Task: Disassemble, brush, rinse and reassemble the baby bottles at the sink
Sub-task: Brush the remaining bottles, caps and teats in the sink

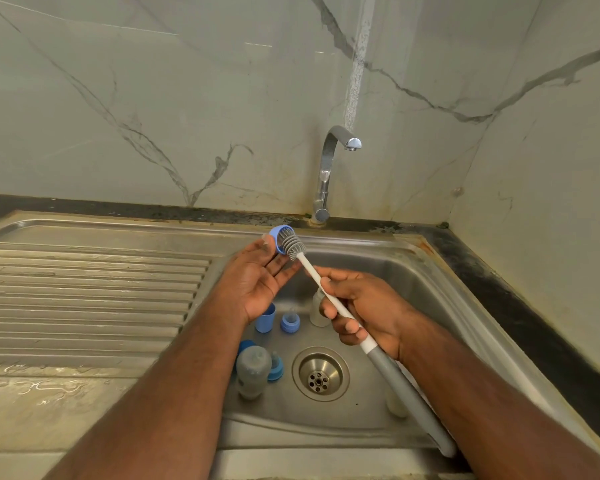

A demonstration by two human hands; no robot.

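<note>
A blue ring cap [277, 239] is pinched in the left hand [257, 276]; a grey-bristled brush [293, 244] is gripped by the right hand's [361, 306] curled fingers [329, 308].

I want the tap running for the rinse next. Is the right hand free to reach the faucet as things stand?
Probably not at once. The right hand is gripping the bottle brush, whose head sits in the blue ring held by the left hand. The path to the faucet itself looks open.
</note>
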